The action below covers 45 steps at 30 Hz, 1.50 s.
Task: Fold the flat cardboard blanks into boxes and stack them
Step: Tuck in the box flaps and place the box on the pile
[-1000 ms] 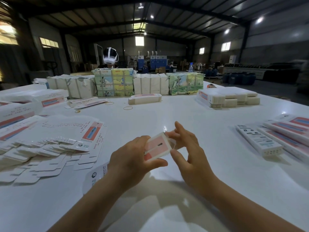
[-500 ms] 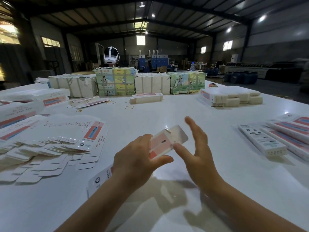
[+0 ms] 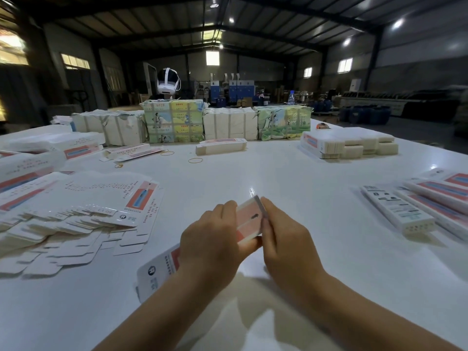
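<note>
A long white and pink carton (image 3: 249,220) is held above the white table (image 3: 291,173), its far end towards me and its near end (image 3: 154,274) sticking out under my left wrist. My left hand (image 3: 210,239) is wrapped around the carton's middle. My right hand (image 3: 283,239) presses its fingers against the end flap, which lies folded against the carton's end. A fanned heap of flat blanks (image 3: 76,219) lies at the left. Finished boxes (image 3: 397,211) lie in a row at the right.
Wrapped bundles (image 3: 174,121) line the far table edge, with a stack of white blanks (image 3: 349,145) at the back right. A single folded box (image 3: 221,146) and loose rubber bands (image 3: 195,160) lie mid-table. More boxes (image 3: 38,158) are piled far left.
Half a second ago my right hand was open with the end flap standing out. Now its fingers have closed onto the carton's end and the flap is folded in.
</note>
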### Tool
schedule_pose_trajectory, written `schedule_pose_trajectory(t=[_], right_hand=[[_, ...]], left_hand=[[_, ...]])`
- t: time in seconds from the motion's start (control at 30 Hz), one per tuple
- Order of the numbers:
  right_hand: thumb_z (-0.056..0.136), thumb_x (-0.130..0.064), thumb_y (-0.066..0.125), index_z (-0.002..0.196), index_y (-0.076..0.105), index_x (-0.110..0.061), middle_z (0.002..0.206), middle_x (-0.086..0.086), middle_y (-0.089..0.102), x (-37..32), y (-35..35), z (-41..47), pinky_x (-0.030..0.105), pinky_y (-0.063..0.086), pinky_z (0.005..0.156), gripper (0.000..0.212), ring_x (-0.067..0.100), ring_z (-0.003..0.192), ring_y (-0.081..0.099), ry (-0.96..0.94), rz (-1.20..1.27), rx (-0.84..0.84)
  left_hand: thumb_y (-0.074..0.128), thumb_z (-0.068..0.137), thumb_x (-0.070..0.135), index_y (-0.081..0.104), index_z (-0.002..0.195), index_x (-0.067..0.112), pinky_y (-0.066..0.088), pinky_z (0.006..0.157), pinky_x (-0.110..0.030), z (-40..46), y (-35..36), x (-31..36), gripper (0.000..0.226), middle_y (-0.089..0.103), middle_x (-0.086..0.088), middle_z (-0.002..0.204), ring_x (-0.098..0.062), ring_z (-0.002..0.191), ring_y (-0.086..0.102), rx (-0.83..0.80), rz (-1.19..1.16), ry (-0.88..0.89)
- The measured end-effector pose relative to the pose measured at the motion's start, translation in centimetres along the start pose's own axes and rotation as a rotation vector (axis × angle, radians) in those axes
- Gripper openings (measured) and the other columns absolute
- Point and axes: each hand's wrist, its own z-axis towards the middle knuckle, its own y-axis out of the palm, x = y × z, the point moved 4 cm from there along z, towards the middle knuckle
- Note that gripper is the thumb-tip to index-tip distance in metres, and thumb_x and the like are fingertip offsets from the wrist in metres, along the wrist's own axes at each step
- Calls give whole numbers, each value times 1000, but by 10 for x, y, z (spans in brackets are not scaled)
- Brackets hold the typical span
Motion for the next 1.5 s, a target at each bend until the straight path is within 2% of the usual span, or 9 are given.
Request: schedule_pose_trajectory(t=[0.1,0.3,0.57,0.83,0.97,1.07,1.17,1.3,1.5], right_hand=[[98,-18,39,134,52,-12,115,1,66,-4,0,-2,6,37,83,39,16,99,63,-23,26,21],[92,-18,58,98,75,-18,92,-1,75,15,-4,6,26,57,78,18,17,88,71,442,850,-52],[90,-19,57,91,73,-39,88,-8,75,6,-15,11,17,55,68,25,14,84,72,274,820,31],[95,-9,53,93,70,-41,89,-15,74,13,-7,7,35,57,82,37,10,88,70,296,616,-29],[96,-4,46,82,68,-47,83,-22,71,8,-9,6,21,56,74,51,5,84,67,263,529,-47],[96,-1,39,90,65,-38,79,-19,68,3,-6,1,6,43,62,45,1,79,62,237,463,-18],[94,-3,38,105,58,-16,77,-6,60,-1,4,-4,9,37,58,26,7,64,52,182,312,-54],[95,-4,38,113,55,-22,83,-10,60,-1,9,-5,11,38,61,31,3,72,55,196,299,-54],[97,-4,43,91,69,-45,95,-24,70,16,5,7,7,46,72,49,-5,93,64,349,687,-95]], left_hand=[[38,72,68,59,99,14,33,51,-24,-1,-7,3,64,60,0,78,-18,61,52,58,-9,15],[52,64,66,66,99,7,48,44,-27,-2,-10,1,70,65,-4,73,-21,54,60,123,-8,80],[54,64,65,65,102,5,50,45,-29,0,-10,0,72,67,-7,78,-21,56,62,178,-19,137],[81,48,61,69,97,2,52,48,-29,0,-4,0,78,68,-9,74,-25,54,62,199,147,192],[78,51,62,69,95,0,49,47,-28,1,-1,6,76,67,-10,72,-24,53,62,210,210,201],[71,62,59,69,92,-2,48,44,-27,2,-3,11,67,66,-10,68,-25,49,60,240,212,165],[42,80,48,69,84,-1,43,39,-24,3,-6,15,57,61,-10,60,-25,43,55,268,212,133],[71,62,46,66,77,2,41,37,-24,3,-2,17,47,57,-8,56,-24,40,53,241,204,142],[29,69,83,47,119,24,50,65,-27,9,11,-5,79,60,8,103,-14,85,61,39,159,-7]])
